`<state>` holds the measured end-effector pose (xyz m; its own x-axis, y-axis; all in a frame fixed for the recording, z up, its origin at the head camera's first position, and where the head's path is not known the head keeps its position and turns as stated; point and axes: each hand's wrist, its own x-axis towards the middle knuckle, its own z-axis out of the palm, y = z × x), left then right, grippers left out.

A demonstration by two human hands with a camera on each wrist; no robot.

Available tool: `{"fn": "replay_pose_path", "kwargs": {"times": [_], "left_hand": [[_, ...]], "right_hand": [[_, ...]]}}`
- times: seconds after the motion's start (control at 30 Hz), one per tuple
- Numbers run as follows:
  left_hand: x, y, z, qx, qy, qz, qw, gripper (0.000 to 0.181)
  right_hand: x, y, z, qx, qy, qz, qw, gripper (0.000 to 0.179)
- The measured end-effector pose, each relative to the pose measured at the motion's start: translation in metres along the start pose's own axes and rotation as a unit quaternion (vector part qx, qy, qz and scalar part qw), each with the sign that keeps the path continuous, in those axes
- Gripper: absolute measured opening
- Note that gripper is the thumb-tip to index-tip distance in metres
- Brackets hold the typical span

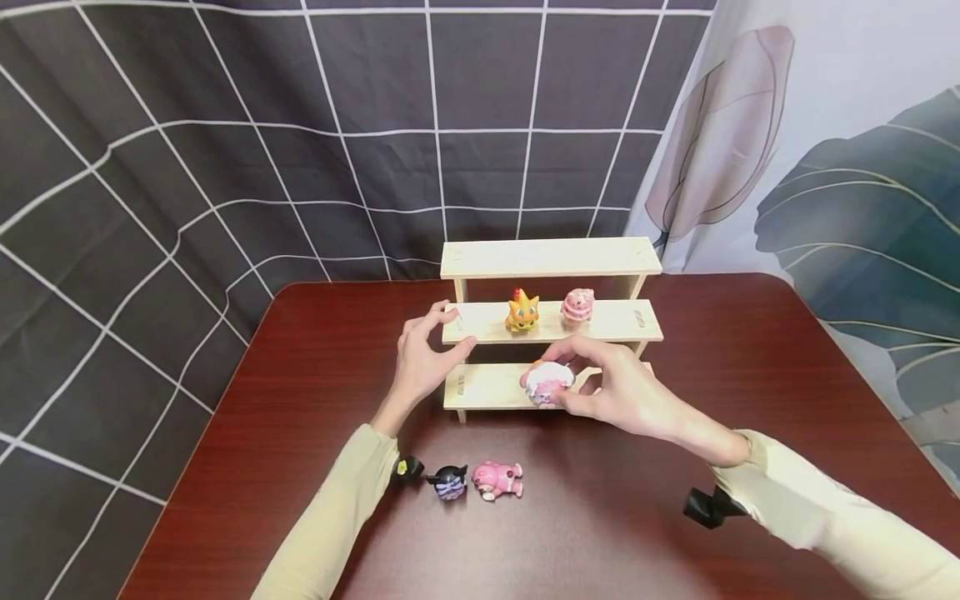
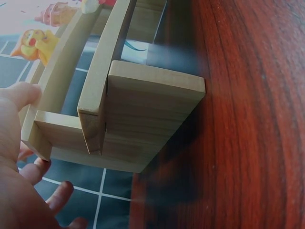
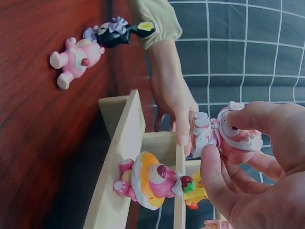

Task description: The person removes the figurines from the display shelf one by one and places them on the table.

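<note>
My right hand (image 1: 626, 387) pinches a pink figurine with a white hat-like top (image 3: 238, 131) between thumb and fingers, in front of the lowest shelf. At the left end of the middle shelf, my left hand (image 1: 427, 354) grips the pale wooden stand (image 1: 555, 258), thumb on one side of the board and fingertips on the other. A yellow figurine (image 1: 522, 312) and a pink swirl-shaped figurine (image 1: 577, 308) stand on that middle shelf. On the lowest shelf sits a pink bear with an orange-and-white ring (image 3: 162, 176), mostly hidden in the head view behind the held figurine.
A black-and-purple figurine (image 1: 448, 483) and a pink figurine (image 1: 497, 481) lie on the dark red table (image 1: 570, 533), in front of the stand. Behind the table hang a grey checked curtain (image 1: 375, 92) and a pale leaf-patterned one (image 1: 825, 125).
</note>
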<state>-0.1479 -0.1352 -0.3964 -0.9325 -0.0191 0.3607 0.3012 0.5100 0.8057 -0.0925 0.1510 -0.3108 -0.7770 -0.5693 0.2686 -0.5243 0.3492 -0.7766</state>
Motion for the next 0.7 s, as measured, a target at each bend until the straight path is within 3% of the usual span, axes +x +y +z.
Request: {"fn": "replay_pose_path", "kwargs": {"times": [0.23,0.7], "left_hand": [[0.002,0.001,0.000,0.000,0.000,0.001,1.0000,0.050],[-0.001,0.001,-0.001,-0.004,-0.004,-0.001,1.0000,0.051]], "right_hand": [[-0.006,-0.001,0.003,-0.008,0.008,0.006,0.9999,0.037],[-0.025,0.009,0.022,0.036,0.003,-0.007,0.9993,0.040]]}}
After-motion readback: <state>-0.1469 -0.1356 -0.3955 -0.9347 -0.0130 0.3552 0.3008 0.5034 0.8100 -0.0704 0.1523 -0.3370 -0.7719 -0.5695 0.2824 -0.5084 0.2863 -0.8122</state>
